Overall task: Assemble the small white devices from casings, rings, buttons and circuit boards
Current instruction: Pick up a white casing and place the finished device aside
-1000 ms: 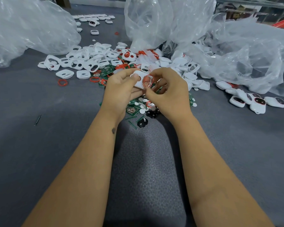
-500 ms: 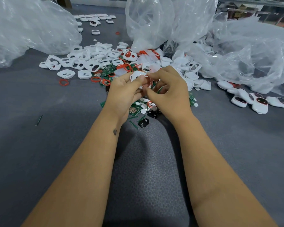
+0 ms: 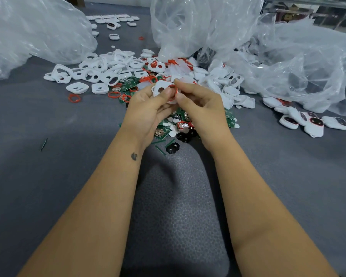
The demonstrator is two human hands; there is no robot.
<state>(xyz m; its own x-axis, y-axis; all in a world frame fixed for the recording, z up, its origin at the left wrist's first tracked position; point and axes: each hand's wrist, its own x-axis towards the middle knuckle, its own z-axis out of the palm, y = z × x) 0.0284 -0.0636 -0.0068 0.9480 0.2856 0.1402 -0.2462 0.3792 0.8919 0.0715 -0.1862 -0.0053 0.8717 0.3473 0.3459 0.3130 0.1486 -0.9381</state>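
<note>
My left hand (image 3: 148, 108) grips a white casing (image 3: 160, 87) above the parts pile, thumb pressed on a red ring (image 3: 173, 90) seated in it. My right hand (image 3: 200, 104) pinches the same casing and ring from the right side. Beneath my hands lie green circuit boards (image 3: 229, 118), white round buttons (image 3: 172, 133) and black discs (image 3: 172, 147). Loose white casings (image 3: 100, 88) and red rings (image 3: 74, 98) spread to the left.
Large clear plastic bags stand at the back left (image 3: 34, 31), centre (image 3: 188, 23) and right (image 3: 308, 62). A group of assembled white devices (image 3: 314, 122) lies at the right. More casings (image 3: 112, 26) sit far back. The grey mat (image 3: 48, 176) covers the table.
Both hands have kept the casing between them, turning it slightly; my left thumb now presses on the red ring. The camera view shifted a little.
</note>
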